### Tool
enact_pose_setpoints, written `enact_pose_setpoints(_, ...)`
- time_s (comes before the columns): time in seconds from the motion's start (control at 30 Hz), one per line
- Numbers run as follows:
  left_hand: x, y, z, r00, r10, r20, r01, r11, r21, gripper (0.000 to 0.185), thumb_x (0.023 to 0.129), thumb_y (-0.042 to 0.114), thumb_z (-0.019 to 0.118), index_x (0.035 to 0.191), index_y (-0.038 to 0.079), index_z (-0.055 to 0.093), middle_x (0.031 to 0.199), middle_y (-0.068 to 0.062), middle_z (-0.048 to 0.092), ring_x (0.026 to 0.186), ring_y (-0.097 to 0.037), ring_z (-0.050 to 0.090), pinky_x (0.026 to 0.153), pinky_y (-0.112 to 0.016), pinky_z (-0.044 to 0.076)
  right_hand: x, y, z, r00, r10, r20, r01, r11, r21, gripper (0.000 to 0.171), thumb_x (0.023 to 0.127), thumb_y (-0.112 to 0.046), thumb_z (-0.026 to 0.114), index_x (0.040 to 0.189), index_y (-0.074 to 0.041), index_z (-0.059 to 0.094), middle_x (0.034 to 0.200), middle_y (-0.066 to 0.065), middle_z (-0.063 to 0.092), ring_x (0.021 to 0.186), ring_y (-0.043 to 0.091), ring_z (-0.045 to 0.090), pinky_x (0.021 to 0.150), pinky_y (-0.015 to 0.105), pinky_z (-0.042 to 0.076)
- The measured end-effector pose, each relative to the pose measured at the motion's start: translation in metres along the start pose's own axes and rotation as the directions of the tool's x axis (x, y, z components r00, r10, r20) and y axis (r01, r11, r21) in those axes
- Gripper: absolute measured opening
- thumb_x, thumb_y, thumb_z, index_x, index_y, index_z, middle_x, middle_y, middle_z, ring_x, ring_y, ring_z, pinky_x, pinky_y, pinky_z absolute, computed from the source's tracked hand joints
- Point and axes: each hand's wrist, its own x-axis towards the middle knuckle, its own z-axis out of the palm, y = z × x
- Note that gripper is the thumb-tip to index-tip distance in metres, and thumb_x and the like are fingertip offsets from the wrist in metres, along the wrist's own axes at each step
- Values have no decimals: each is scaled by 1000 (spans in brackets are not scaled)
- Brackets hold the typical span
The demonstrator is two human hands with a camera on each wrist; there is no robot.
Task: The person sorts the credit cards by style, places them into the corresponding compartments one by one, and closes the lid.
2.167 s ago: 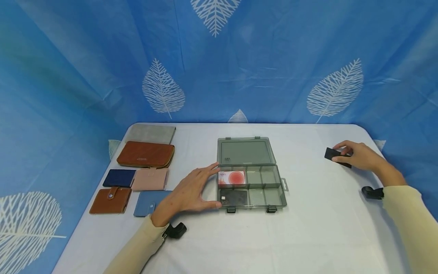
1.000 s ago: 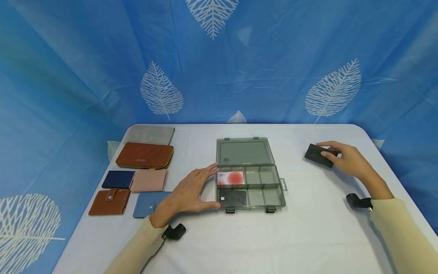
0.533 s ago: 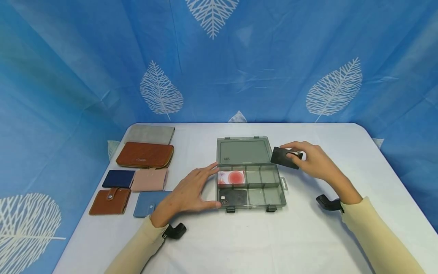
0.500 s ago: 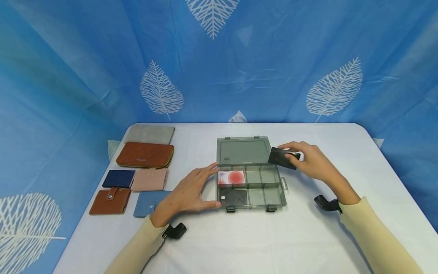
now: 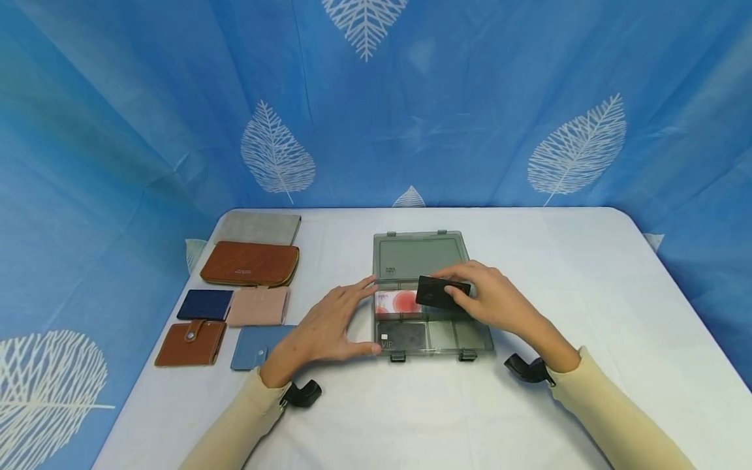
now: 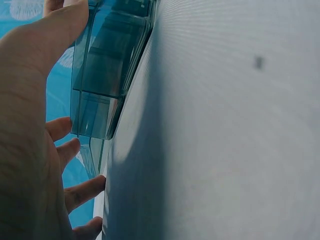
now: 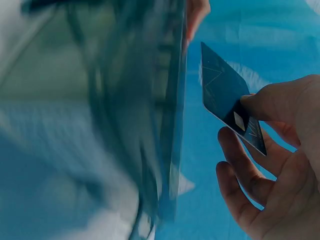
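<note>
A translucent grey compartment box [image 5: 439, 336] lies with its lid [image 5: 420, 256] folded back on the table. My left hand [image 5: 329, 324] rests against its left side, thumb at the front corner and fingers spread towards the back. Over the back row, my right hand [image 5: 493, 297] pinches a black card [image 5: 433, 292] between thumb and fingers. In the right wrist view the card [image 7: 220, 90] is tilted and shows a chip. A white-and-red card [image 5: 395, 301] lies in the back row's left part. In front of it, a dark VIP card [image 5: 402, 336] sits in the front row.
To the left lie a grey wallet [image 5: 258, 228], a large brown zip wallet [image 5: 249, 263], a navy card holder [image 5: 205, 304], a pink wallet [image 5: 257, 307], a small brown snap wallet [image 5: 188, 343] and a blue one [image 5: 249, 346], partly behind my left wrist.
My right hand has carried the black card leftwards from the right side of the table to above the box. The left hand has stayed at the box's left side.
</note>
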Motion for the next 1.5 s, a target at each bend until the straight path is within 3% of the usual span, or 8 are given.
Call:
enact_pose_setpoints(0.07,0,-1,0,1000,0,-2,0,1000,-3,112,85,77,74,170,16,33,178,0,27,150,-33,46,119,-59,41,-1,-9,6,1000,-12,8,12,1000,-11,35,103,-9,73,138,-18,74,127,7,74,107,26,69,79,45,53)
enact_pose_setpoints(0.37,-2,-1,-1,1000,7,-11,-7,1000,-18,113,84,78,74,170,16,34,178,1,26,152,-35,44,119,-61,40,-8,-43,41,993,-120,20,121,992,-42,32,99,-12,79,131,-18,75,113,1,75,97,18,71,76,37,57)
enact_pose_setpoints(0.67,-4,-1,-1,1000,8,-8,-8,1000,-15,111,85,76,75,170,16,34,178,0,26,152,-36,44,120,-62,40,-12,-48,66,988,-152,38,154,986,-69,29,98,-12,81,124,-23,75,107,-3,75,88,11,66,68,27,50)
enact_pose_setpoints(0.9,-3,-1,-1,1000,7,-13,-8,1000,-13,111,85,76,75,170,16,35,178,0,28,152,-35,44,119,-62,40,-13,-51,71,983,-185,22,186,976,-115,28,97,-13,81,123,-24,77,113,-5,76,98,15,70,72,31,57)
enact_pose_setpoints(1.13,-3,-1,-3,1000,13,-7,-13,1000,-11,113,87,87,63,171,17,33,178,0,27,152,-35,45,118,-62,41,-14,-52,73,959,-283,14,279,932,-230,27,98,-16,82,125,-19,80,113,-2,70,100,16,63,78,32,56)
enact_pose_setpoints(1.3,-3,-2,-2,1000,5,-1,-5,1000,-7,115,86,91,57,171,17,32,178,1,26,151,-35,45,117,-62,42,-14,-54,74,953,-302,33,295,895,-334,28,101,-27,79,127,-17,81,116,0,69,103,19,60,84,35,55)
enact_pose_setpoints(1.5,-2,-5,-2,1000,15,-14,-15,1000,-7,116,86,92,55,170,16,34,178,-1,28,150,-36,47,117,-62,43,-14,-54,74,954,-299,33,289,881,-375,27,104,-34,74,123,-17,82,115,-1,75,104,21,62,89,40,57)
